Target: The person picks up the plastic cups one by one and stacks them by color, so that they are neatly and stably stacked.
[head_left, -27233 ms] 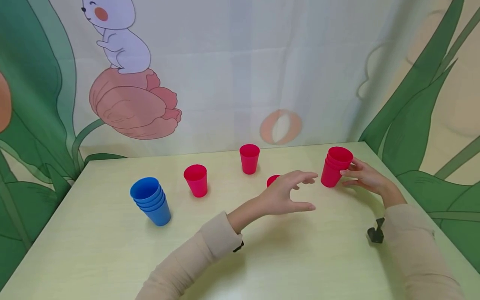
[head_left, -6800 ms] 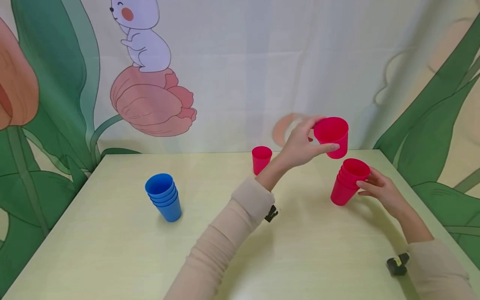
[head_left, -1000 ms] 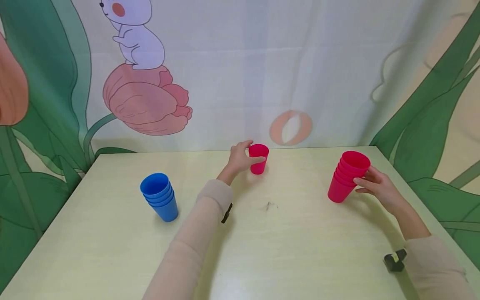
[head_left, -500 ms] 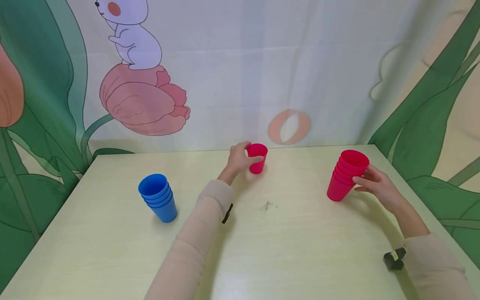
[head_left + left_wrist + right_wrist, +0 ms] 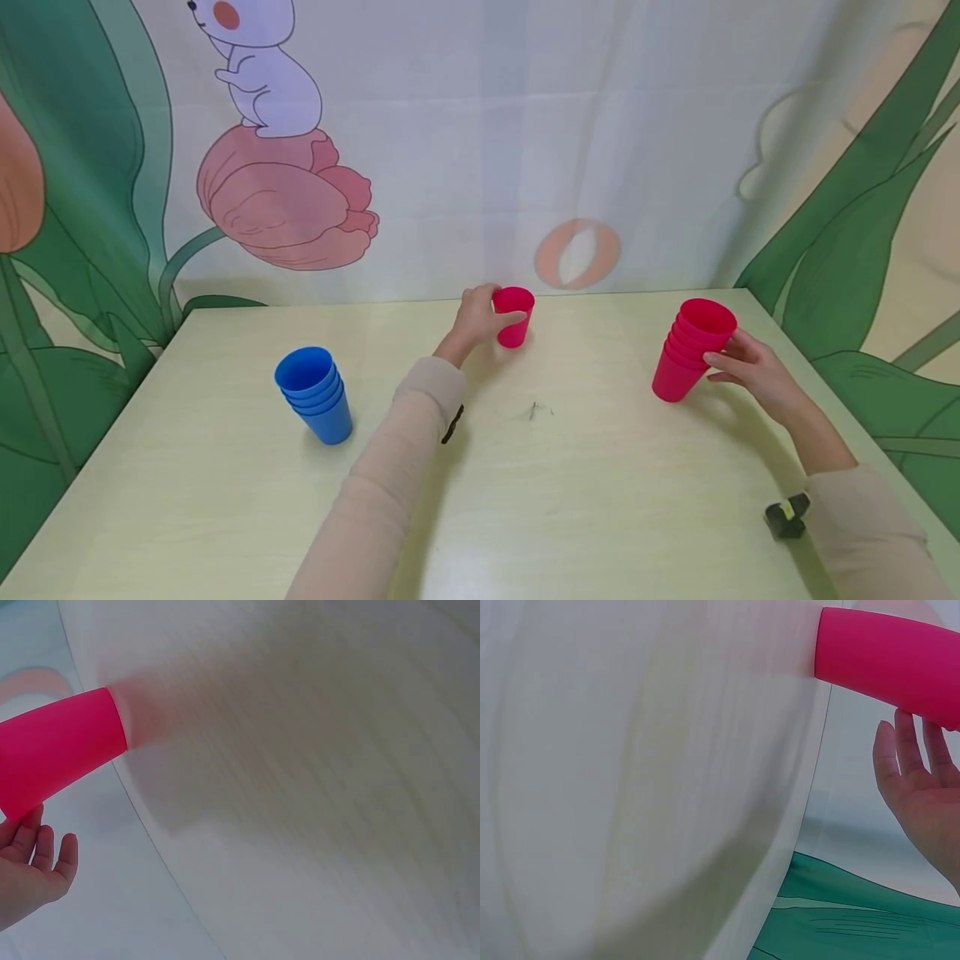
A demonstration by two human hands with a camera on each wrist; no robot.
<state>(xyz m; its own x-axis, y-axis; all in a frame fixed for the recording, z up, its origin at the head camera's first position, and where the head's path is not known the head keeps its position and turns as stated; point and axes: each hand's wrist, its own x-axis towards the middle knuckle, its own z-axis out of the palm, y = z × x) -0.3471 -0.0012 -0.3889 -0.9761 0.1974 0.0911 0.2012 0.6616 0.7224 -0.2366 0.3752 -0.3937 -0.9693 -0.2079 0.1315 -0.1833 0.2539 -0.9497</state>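
At the back middle of the table stands a single red plastic cup (image 5: 514, 318). My left hand (image 5: 476, 318) holds it from the left, with the thumb across its front and fingers behind. In the left wrist view, fingertips of the left hand (image 5: 34, 862) touch the side of the cup (image 5: 64, 750) near its rim. Toward the right, a stack of several nested red cups (image 5: 686, 358) stands upright on the table. My right hand (image 5: 753, 371) holds that stack by its right side. The right wrist view has the right hand's fingers (image 5: 907, 750) against the stack (image 5: 889, 660).
A stack of several blue cups (image 5: 315, 396) stands on the left part of the pale table (image 5: 570, 508). Small dark marks (image 5: 534, 411) lie on the tabletop near the middle. Behind the table hangs a printed curtain (image 5: 435, 150).
Earlier the red cups stood spread out; the left hand then held one above the right-hand stack. That stack is now taller, and the left hand is at the back cup. Little moved this last second.
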